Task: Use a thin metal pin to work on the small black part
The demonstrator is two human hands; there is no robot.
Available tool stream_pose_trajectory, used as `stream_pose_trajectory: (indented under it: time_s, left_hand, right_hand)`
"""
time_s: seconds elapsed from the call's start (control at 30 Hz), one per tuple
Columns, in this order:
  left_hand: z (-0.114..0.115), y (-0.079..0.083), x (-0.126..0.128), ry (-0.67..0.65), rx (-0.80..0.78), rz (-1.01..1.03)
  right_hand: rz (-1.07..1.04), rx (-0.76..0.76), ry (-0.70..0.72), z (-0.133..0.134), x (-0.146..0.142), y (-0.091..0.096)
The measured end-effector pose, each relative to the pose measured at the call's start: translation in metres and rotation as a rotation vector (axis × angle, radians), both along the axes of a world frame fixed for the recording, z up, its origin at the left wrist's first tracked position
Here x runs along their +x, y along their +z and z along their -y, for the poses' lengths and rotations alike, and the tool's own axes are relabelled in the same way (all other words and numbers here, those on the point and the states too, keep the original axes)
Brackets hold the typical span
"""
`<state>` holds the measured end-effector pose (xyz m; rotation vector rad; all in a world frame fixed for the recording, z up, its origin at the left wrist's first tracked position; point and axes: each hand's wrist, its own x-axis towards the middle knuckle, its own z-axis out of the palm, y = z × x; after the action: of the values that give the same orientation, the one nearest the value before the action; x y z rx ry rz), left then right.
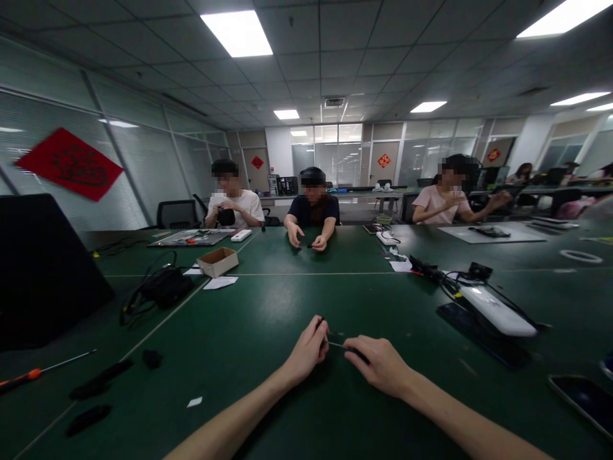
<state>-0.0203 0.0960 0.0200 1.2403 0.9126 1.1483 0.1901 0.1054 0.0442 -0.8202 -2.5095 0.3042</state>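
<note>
Over the green table point(268, 383), my left hand point(311, 348) is closed around a small black object point(322, 320), mostly covered by the fingers. My right hand point(380, 361) grips what looks like a small screwdriver, its dark handle point(357, 352) partly under my fingers. Its thin metal shaft point(337, 345) points left and reaches my left hand; whether the tip touches the black object is hidden. The two hands are a short gap apart, close above the tabletop.
An orange-handled screwdriver point(36, 374) and several black pieces point(90, 418) lie at left, below a dark monitor point(43, 275). A cardboard box point(218, 262) and coiled cables point(160, 291) stand farther back. Right are a white power bank point(498, 311) and phones point(582, 399). Three people sit opposite.
</note>
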Motion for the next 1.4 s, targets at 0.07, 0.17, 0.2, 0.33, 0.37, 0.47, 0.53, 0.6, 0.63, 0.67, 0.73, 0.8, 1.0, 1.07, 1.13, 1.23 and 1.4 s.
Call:
stream_pose_trajectory:
  time_s: [0.07,0.17,0.2,0.33,0.37,0.47,0.53,0.6,0.63,0.67,0.73,0.8,1.0,1.07,1.13,1.23,1.4]
  left_hand:
    - [0.0000,-0.0002,-0.0003,0.005,0.002,0.004]
    - [-0.0001,-0.0011,-0.0006,0.021,-0.001,0.012]
    - [-0.0002,-0.0016,-0.0007,0.026,-0.005,0.012]
    - [-0.0011,-0.0038,-0.0012,0.051,-0.018,-0.007]
    - [-0.0014,-0.0042,-0.0011,0.058,-0.018,-0.011]
    - [-0.0019,-0.0049,-0.0005,0.065,-0.015,-0.012]
    - [-0.0016,-0.0050,-0.0001,0.064,-0.015,-0.013]
    - [-0.0011,-0.0051,0.0000,0.060,-0.015,-0.013]
    - [-0.0007,-0.0051,-0.0001,0.057,-0.014,-0.012]
    - [-0.0004,-0.0052,-0.0004,0.053,-0.012,-0.011]
    - [0.0000,-0.0052,-0.0010,0.046,-0.009,-0.010]
    - [0.0003,-0.0050,-0.0014,0.044,-0.009,-0.012]
    - [0.0004,-0.0035,-0.0012,0.039,-0.002,-0.015]
    - [0.0005,-0.0027,-0.0012,0.034,-0.002,-0.018]
    - [0.0005,-0.0019,-0.0013,0.025,-0.002,-0.018]
    - [0.0000,-0.0015,-0.0015,0.018,-0.006,-0.015]
    - [-0.0020,-0.0030,-0.0012,0.012,-0.018,0.000]
  right_hand:
    - [-0.006,0.001,0.003,0.0004,-0.0001,-0.0002]
    - [-0.020,0.008,-0.004,0.0007,-0.0001,-0.0008]
    - [-0.025,0.010,-0.007,0.0005,-0.0001,-0.0012]
    - [-0.047,0.012,-0.031,-0.0008,0.0003,-0.0031]
    - [-0.051,0.015,-0.035,-0.0011,0.0004,-0.0037]
    - [-0.061,0.015,-0.031,-0.0016,0.0003,-0.0049]
    - [-0.064,0.009,-0.024,-0.0015,0.0003,-0.0050]
    - [-0.061,0.002,-0.017,-0.0014,0.0003,-0.0044]
    - [-0.058,0.000,-0.015,-0.0014,0.0004,-0.0040]
    - [-0.055,-0.003,-0.013,-0.0015,0.0005,-0.0037]
    - [-0.054,-0.007,-0.013,-0.0016,0.0006,-0.0032]
    - [-0.054,-0.010,-0.010,-0.0018,0.0007,-0.0031]
    - [-0.050,-0.015,-0.012,-0.0012,0.0000,-0.0024]
    - [-0.050,-0.019,-0.007,-0.0010,0.0000,-0.0019]
    - [-0.051,-0.023,-0.003,-0.0009,0.0001,-0.0015]
    - [-0.044,-0.036,0.000,-0.0007,0.0003,-0.0008]
    - [-0.030,-0.001,-0.029,-0.0001,0.0002,0.0002]
